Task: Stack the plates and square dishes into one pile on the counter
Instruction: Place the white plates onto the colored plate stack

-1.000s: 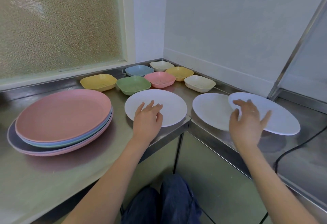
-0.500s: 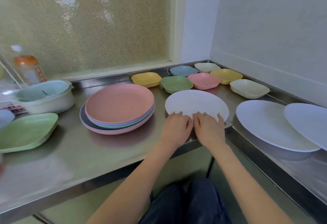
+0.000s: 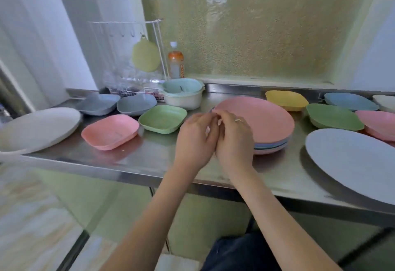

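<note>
A pile of round plates with a pink plate on top sits mid-counter. My left hand and right hand are pressed side by side at the pile's left rim, fingers curled; blur hides whether they grip it. A white plate lies at the right and another white plate at the far left. Left of the pile stand a pink square dish, a green square dish and two grey-blue dishes. On the right are yellow, green, blue and pink dishes.
The steel counter has its front edge just below my wrists. At the back stand a white bowl with a mint insert, a bottle and a wire rack with a yellow pad. A frosted window is behind.
My view has swung left, bringing the left end of the counter into sight. Both hands left the white plate and moved together to the left rim of the pink-topped pile.
</note>
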Motion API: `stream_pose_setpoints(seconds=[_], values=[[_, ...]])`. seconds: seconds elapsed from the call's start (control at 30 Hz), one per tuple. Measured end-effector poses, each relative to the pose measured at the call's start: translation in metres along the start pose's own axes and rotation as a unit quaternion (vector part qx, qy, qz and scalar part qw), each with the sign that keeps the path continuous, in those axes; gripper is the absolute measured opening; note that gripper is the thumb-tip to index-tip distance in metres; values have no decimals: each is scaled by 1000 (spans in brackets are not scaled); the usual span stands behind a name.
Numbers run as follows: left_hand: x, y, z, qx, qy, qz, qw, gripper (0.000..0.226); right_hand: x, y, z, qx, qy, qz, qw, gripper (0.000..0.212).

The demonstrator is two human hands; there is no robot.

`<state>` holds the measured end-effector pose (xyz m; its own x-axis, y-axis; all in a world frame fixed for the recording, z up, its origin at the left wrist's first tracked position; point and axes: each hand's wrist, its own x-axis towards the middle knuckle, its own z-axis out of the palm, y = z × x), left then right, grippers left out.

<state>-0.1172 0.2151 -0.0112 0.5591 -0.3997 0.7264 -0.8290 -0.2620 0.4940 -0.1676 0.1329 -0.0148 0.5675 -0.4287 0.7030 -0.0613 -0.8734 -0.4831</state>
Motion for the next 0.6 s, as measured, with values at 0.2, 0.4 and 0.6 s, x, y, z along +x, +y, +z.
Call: stream_pose_setpoints(seconds=[0.2,0.4,0.6], values=[[-6,-117,-123,193,127,-229,946,32,16,-117,118,102,-196,-131,966,42],[-25,-219,-179,296,56,-531,792,55,18,-180,204,91,-295,-218,926,40],[-26,-262,-173,285,131,-531,787,20,7,-186,241,105,-308,-223,919,39]])
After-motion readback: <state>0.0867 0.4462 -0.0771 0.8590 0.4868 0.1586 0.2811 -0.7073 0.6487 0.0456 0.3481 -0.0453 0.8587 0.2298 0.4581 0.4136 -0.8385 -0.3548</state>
